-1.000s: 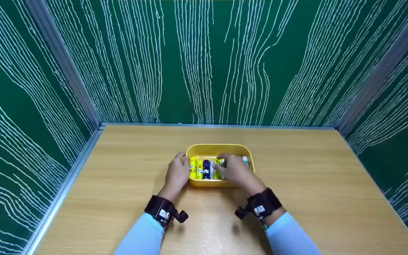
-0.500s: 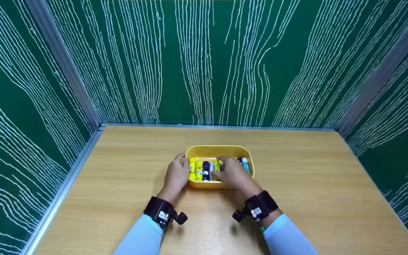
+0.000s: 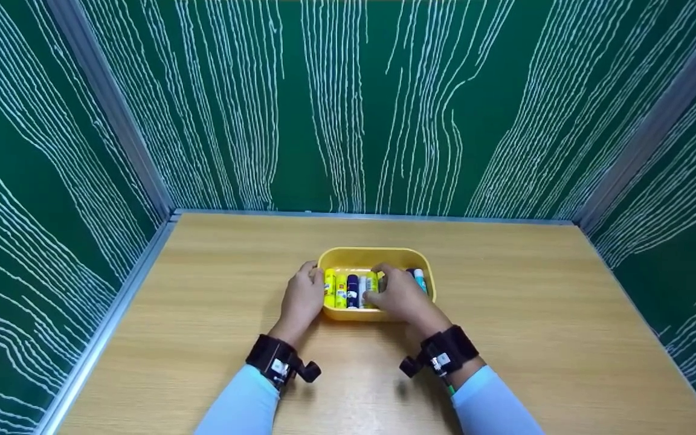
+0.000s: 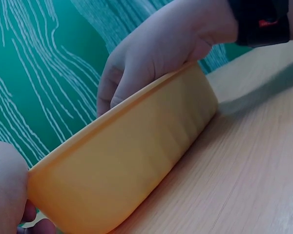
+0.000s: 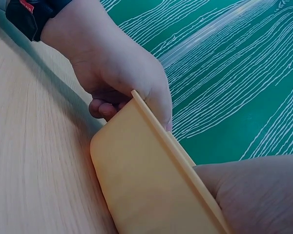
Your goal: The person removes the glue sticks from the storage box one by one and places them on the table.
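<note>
A yellow plastic bin (image 3: 378,315) stands on the table, holding a row of glue sticks. My left hand (image 3: 303,297) grips the bin's left end, fingers curled around its wall. My right hand (image 3: 405,294) reaches in over the near rim. Its thumb and forefinger span the two ends of a yellow-green glue stick (image 3: 372,281), while the other fingertips are hidden. To the left lie yellow glue sticks (image 3: 341,291), a dark blue one (image 3: 352,291) and a whitish one (image 3: 362,290). Beyond the hand, a white-capped teal glue stick (image 3: 420,280) leans at the right end.
The bin sits mid-way on a light wood table (image 3: 233,266). Green panels with white wavy lines (image 3: 336,109) enclose it at the back and both sides, joined by grey metal posts (image 3: 115,109). Each wrist wears a black strap with a camera (image 3: 449,350).
My right hand has shifted slightly within the bin, revealing more of the teal glue stick and a dark one at the right end. My left hand keeps its hold.
</note>
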Tool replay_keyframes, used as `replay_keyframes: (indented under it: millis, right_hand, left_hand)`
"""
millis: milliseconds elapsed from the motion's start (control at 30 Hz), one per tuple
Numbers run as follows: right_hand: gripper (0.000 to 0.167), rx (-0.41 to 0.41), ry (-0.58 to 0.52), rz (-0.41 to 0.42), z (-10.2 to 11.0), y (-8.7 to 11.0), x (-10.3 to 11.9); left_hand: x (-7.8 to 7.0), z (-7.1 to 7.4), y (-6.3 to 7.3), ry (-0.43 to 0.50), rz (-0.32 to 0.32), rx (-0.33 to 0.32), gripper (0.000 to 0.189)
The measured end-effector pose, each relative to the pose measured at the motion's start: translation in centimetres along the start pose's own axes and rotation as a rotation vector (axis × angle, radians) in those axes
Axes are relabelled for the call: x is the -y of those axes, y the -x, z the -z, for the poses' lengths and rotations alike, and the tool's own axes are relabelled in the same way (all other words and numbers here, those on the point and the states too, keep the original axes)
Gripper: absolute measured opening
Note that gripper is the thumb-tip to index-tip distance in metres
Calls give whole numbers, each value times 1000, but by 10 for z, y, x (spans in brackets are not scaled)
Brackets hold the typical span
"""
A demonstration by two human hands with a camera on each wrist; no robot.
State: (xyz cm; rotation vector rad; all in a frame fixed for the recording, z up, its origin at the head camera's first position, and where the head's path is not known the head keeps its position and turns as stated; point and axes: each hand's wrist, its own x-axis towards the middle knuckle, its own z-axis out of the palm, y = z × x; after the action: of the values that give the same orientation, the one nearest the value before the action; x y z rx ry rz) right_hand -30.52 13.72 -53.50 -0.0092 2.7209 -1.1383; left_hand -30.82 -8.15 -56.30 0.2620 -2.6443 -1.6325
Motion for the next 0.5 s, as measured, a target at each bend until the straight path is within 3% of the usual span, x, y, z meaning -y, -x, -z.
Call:
replay_keyframes:
  millis: [100,300,500]
  right_hand:
    - [58,-11,-8,17,0,0,-2]
    - [41,-78,79,103,-1,-2,-3]
    - [36,-49,151,-12,0,-1,2]
  left_hand:
    - [1,0,0,-4,-11,-4,48]
    - [3,1,0,-43,-58,-29,44]
    - [2,0,0,-27,-38,-21,45]
